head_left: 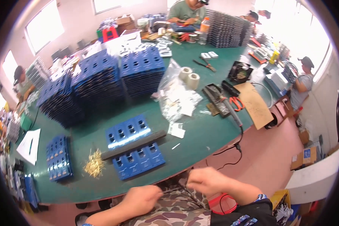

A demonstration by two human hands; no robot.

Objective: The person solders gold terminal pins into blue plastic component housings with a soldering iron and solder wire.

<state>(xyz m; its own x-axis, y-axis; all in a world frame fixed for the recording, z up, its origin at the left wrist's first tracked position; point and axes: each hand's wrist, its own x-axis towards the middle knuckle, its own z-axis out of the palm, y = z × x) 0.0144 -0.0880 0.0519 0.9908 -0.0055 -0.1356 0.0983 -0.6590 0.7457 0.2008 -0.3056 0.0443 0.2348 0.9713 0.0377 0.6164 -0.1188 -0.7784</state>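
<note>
- The left hand [140, 199] and the right hand [208, 180] are held loosely curled over the lap, below the edge of the green counter [199, 135]; whether anything is pinched cannot be told.
- Nearest to them, on the counter, lies the blue plastic tray of square pockets [133, 146], crossed by a dark flat bar [133, 145].
- The bar could be knocked askew by a careless reach, and the tray shifted.
- The loose heap of small brass pins [93, 164], just beside the tray, could be scattered by a sleeve.
- The black cable [229, 152] hanging over the counter edge could be snagged.
- Fingertips are blurred; pocket contents are too small to read.
</note>
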